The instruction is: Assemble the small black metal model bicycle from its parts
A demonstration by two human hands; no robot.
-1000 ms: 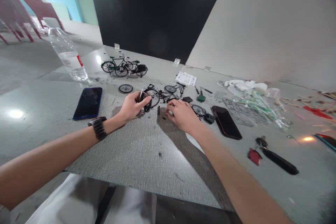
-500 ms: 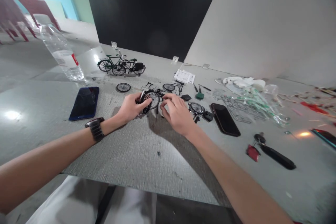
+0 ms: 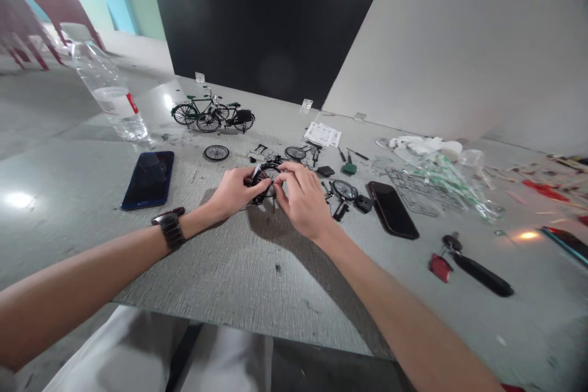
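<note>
The small spoked wheel (image 3: pixel 266 173), joined with dark thin parts, is standing tilted between the fingertips of both hands, just above the table (image 3: pixel 206 282) or touching it; I cannot tell which. The left hand (image 3: pixel 232 193) is pinching it from its side, thumb over the spokes and fingers behind, probably because such a light, round shape is slipping easily without support. The right hand (image 3: pixel 303 199) is bringing thumb and forefinger close together at the other side of the wheel; whether a tiny piece is sitting between them, I cannot tell. Its other fingers are curling inward, perhaps for leaving the view open.

Just beyond the left fingers, a loose wheel (image 3: pixel 216 152) is lying flat, so it is not rolling away. Near the right fingers, a second spoked wheel (image 3: pixel 344 190) is lying beside a boxy black piece (image 3: pixel 364 203), and a smooth green piece (image 3: pixel 349 168) is resting farther beyond. Past the left fingers, a green bicycle model (image 3: pixel 197 111) and a black bicycle model (image 3: pixel 241 117) are standing upright, seemingly out of reach of elbows. Well to the right of the right fingers, lattice-like plastic frames (image 3: pixel 411 190) are lying flat by crumpled clear wrapping (image 3: pixel 463 180), while the matte, finely grooved tabletop is probably giving some grip
</note>
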